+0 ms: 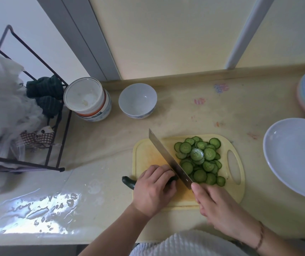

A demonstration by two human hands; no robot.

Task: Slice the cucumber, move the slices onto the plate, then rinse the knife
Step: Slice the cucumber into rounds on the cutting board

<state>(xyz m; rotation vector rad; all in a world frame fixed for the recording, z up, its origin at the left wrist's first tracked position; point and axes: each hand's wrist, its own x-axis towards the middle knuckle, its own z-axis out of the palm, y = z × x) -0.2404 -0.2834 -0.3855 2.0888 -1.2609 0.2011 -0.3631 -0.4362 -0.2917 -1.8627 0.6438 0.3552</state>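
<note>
1. The cucumber [129, 182] stub lies on the board's [235, 193] left edge, its long axis running left to right, its tip overhanging the bench [222, 111].
2. The left hand [154, 189] is curled over it.
3. The right hand [220, 207] grips the knife [168, 157], whose blade crosses the stub just right of the left fingers.
4. The slices [199, 159] lie right of the blade; the plate [296, 157] is further right, nearer the right hand.

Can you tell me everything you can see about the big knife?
The knife is a wide, cleaver-like blade of shiny grey metal. It stands on its edge on the yellow cutting board, slanting from far left to near right. The right hand grips its hidden handle. It sits between the cucumber, held by the left hand, and the pile of slices.
</note>
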